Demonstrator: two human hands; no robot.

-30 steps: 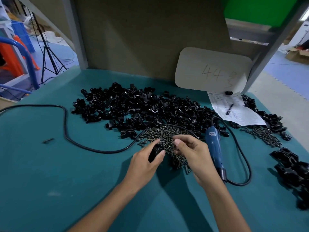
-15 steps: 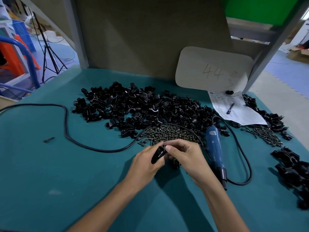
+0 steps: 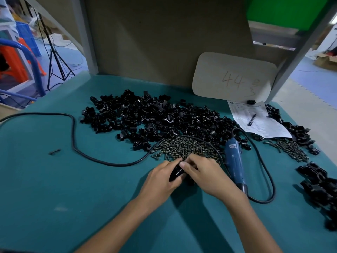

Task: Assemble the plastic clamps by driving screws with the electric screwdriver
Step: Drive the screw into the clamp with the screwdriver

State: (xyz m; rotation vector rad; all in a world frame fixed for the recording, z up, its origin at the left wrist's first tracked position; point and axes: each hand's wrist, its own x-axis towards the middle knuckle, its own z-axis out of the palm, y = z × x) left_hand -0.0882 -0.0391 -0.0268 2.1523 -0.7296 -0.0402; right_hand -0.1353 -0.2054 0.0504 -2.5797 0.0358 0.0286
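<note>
No bin or tray holds anything here; everything lies loose on the teal counter (image 3: 54,189). A wide heap of black plastic clamp halves (image 3: 155,119) spreads toward 12 o'clock, and just nearer me sits the pile of screws (image 3: 186,147), ringed by the black power cord (image 3: 73,136).

My left hand (image 3: 160,181) is curled closed around one black clamp piece (image 3: 176,173), pinching it between thumb and fingers. My right hand (image 3: 206,175) is bent in against it from 3 o'clock, fingertips pressed together at the clamp's top edge; whether they pinch a screw I cannot tell, as the fingers cover that spot.

The blue electric screwdriver (image 3: 234,161) lies flat on the counter just beside my right hand, untouched, at 2 o'clock. A second scatter of screws (image 3: 290,148) and assembled clamps (image 3: 321,183) lie at 3 o'clock, the latter cut off by the frame edge. A paper sheet (image 3: 259,121) with a pen (image 3: 252,119) rests at 1 o'clock.
</note>
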